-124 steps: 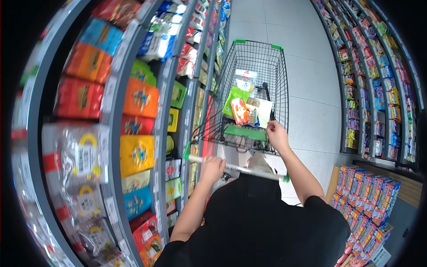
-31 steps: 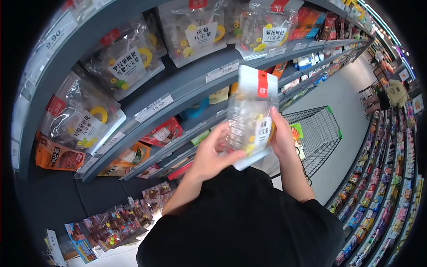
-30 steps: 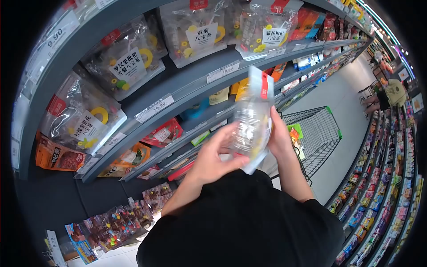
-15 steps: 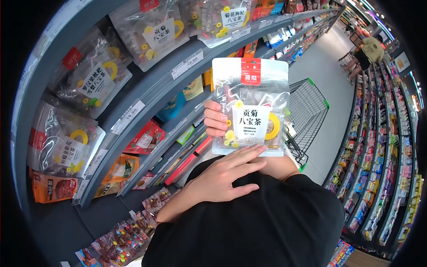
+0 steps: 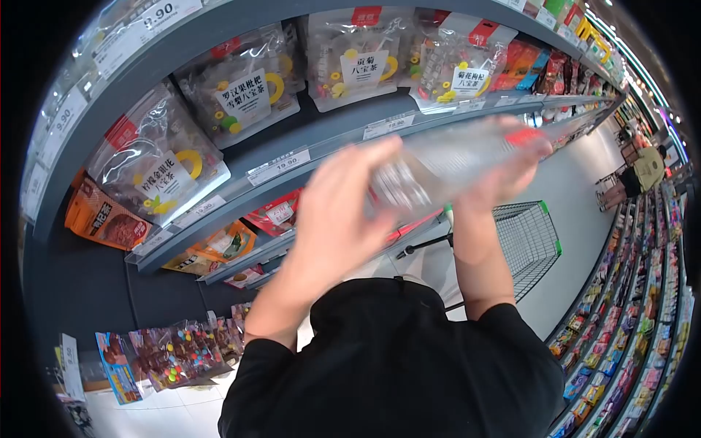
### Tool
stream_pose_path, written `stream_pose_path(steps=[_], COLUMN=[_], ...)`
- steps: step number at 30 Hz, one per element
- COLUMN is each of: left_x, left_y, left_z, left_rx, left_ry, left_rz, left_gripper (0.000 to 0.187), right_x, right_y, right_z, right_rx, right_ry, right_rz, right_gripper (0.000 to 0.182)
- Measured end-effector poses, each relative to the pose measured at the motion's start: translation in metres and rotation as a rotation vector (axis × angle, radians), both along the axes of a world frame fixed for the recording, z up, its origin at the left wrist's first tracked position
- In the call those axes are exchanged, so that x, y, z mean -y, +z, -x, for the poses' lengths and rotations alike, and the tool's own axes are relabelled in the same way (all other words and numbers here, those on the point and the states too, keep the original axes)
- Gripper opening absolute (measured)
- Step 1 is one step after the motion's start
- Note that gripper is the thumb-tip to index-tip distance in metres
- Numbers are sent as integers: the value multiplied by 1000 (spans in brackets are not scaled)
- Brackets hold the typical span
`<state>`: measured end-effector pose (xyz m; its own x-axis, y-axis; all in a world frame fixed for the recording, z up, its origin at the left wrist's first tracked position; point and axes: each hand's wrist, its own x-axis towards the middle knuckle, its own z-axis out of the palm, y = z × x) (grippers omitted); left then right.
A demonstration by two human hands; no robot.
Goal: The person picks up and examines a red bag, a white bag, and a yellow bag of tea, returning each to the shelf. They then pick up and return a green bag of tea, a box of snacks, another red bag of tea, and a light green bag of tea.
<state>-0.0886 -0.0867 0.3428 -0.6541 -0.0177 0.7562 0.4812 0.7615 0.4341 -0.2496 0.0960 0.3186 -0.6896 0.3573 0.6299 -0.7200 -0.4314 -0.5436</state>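
A clear pouch of tea (image 5: 442, 164) with a red label is held up in front of the shelf, tilted nearly on its side and blurred by motion. My left hand (image 5: 343, 208) grips its left end, fingers on top and thumb below. At the other end, beside the red label, my right hand (image 5: 511, 171) is closed on the pouch. Its printed front cannot be read. Behind my hands, similar tea pouches stand on the shelf, among them a pouch with a yellow ring print (image 5: 358, 62) and another pouch (image 5: 244, 95) to its left.
A wire shopping cart (image 5: 529, 244) with green corners stands in the aisle to the right. Shelves of packaged snacks (image 5: 628, 314) line the far side. A person (image 5: 642, 175) stands farther down the aisle. Bagged sweets (image 5: 182, 350) hang at lower left.
The pouch has turned from upright, front facing me, to tilted sideways. My left hand has gone from lying flat on its front to gripping one end. My view has shifted toward the shelf.
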Motion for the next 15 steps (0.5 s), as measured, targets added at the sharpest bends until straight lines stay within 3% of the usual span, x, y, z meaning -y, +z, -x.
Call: stream_pose_path(steps=[1, 2, 3, 5, 6, 8, 10, 15], left_x=[6, 15, 23, 40, 41, 46, 53, 45], left_y=[8, 14, 22, 30, 35, 41, 36, 33], left_z=[12, 25, 37, 56, 57, 60, 69, 98], left_rx=[-30, -47, -68, -76, 25, 118, 332, 257], left_ry=[59, 166, 275, 373, 446, 532, 593, 658], left_rz=[-20, 2, 24, 15, -9, -36, -151, -147], left_gripper=[72, 67, 61, 62, 64, 67, 73, 73], right_x=[11, 30, 39, 49, 49, 50, 47, 30], right_y=[9, 22, 28, 40, 39, 29, 27, 23], right_z=[19, 38, 45, 54, 59, 74, 78, 65], right_rx=[-38, -271, -278, -234, -247, -12, 16, 6], right_ry=[-144, -299, -291, -87, -76, 133, 184, 204], right_rz=[-44, -51, -41, -277, -268, -407, -462, -665], right_gripper=[54, 43, 43, 32, 32, 30, 31, 43])
